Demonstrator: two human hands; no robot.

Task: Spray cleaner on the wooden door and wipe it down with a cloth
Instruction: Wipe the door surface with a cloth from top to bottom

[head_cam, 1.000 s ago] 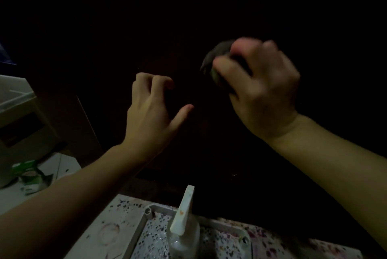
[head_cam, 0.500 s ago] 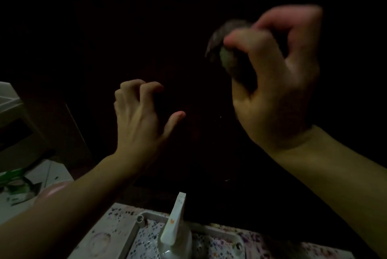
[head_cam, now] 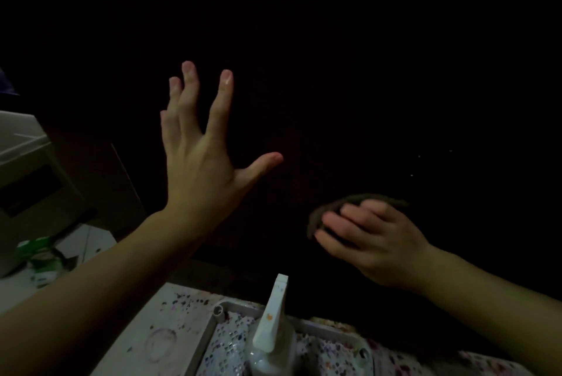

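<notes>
Far left, pale appliance or cabinet (head_cam: 21, 162) and green-labelled clutter (head_cam: 42, 254) on the floor, too dim to identify. Next, left hand (head_cam: 200, 162) raised toward the wooden door (head_cam: 334, 71), fingers (head_cam: 223, 93) straight and splayed, thumb out wide, holding nothing; probably bracing or steadying against the panel, but contact can't be confirmed in this darkness. Bottom centre, white spray bottle (head_cam: 270, 324) stands upright on a speckled tray (head_cam: 219, 311), nozzle toward the door, nobody touching it, likely parked within reach for another spritz. Right of that, right hand (head_cam: 374, 242) sits low against the door, fingers curled over a dark bunched cloth (head_cam: 328, 214), gripping it; edges blurred, reads as mid-wipe. Cloth looks pressed to the door's lower panel, though actual contact is hard to tell. Door fills the whole background, nearly black. A few tiny bright specks (head_cam: 419, 156) on it, maybe droplets.
</notes>
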